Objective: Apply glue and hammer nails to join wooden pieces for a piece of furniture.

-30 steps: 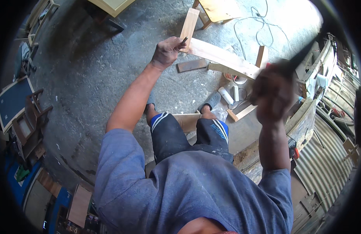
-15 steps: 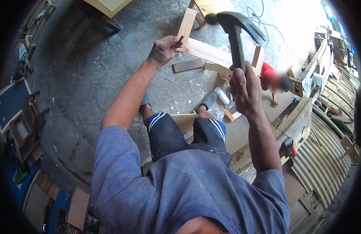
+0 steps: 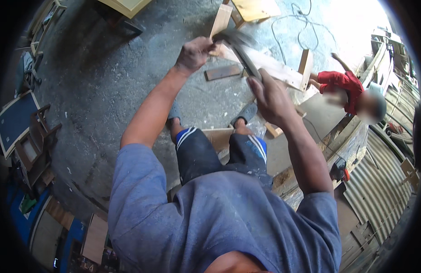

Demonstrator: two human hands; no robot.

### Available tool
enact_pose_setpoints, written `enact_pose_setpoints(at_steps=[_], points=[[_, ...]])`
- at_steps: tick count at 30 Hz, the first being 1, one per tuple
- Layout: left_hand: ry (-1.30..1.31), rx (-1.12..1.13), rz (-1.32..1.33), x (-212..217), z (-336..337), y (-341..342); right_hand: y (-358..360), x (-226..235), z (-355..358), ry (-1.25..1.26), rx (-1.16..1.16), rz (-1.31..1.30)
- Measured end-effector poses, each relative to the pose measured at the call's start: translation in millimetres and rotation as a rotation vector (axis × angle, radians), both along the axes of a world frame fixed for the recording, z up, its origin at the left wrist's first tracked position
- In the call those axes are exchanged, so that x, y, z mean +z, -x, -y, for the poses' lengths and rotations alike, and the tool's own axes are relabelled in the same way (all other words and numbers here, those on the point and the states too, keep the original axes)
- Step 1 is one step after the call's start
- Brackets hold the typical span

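I see my right hand (image 3: 270, 93) closed around a hammer (image 3: 241, 50) handle, its blurred head at twelve o'clock over the plank (image 3: 274, 68). Beyond, at eleven o'clock, my left hand (image 3: 193, 54) pinches something at the plank's end, perhaps a nail. A person in red (image 3: 342, 84) crouches at two o'clock.
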State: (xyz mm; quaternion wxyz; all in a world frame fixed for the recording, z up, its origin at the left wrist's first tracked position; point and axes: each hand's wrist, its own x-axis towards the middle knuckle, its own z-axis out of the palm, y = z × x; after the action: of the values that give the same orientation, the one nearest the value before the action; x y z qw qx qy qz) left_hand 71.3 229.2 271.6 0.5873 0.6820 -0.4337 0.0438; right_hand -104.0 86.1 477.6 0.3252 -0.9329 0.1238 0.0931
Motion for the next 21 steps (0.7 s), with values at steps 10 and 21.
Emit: enact_pose_setpoints(at_steps=[10, 21], points=[[0.014, 0.187, -0.305, 42.0, 29.4, 50.3, 13.5, -134.8, 84.5, -0.537, -0.628, 0.140], [-0.204, -0.127, -0.612, 17.1, 97.9, 145.3, -0.8, -163.1, 126.4, -0.163, -0.496, 0.348]])
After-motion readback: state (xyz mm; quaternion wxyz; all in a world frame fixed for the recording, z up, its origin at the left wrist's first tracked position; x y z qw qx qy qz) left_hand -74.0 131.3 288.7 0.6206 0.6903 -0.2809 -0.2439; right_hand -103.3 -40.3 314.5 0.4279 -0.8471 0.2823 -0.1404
